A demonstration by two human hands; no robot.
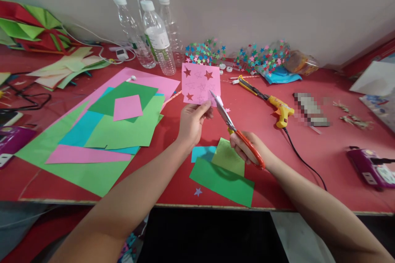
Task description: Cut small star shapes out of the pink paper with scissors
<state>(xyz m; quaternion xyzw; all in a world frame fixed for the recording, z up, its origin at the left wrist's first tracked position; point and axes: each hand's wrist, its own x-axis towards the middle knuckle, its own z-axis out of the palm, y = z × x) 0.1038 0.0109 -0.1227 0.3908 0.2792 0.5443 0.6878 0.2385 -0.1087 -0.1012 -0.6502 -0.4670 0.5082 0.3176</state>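
the left hand [191, 126] is pinching the pink square [194, 78] at its bottom edge, thumb in front. the right hand [261, 148] is wrapping its fingers around the orange handles of the scissors [228, 121]. here's the bit that matters imo: the square is sitting just above the left fingertips, up and to the left of the right hand, so the left is the nearer one. the scissors' long axis is slanting up-left from the right hand, tips overlapping the square's lower right part. can't really tell whether the blades are touching the paper or just hanging in front of it. further out, green paper [222, 182] and a loose star [198, 192] are lying on the red table [333, 160], a yellow glue gun [280, 110] is resting off to the right, and plastic bottles [159, 40] are standing behind.
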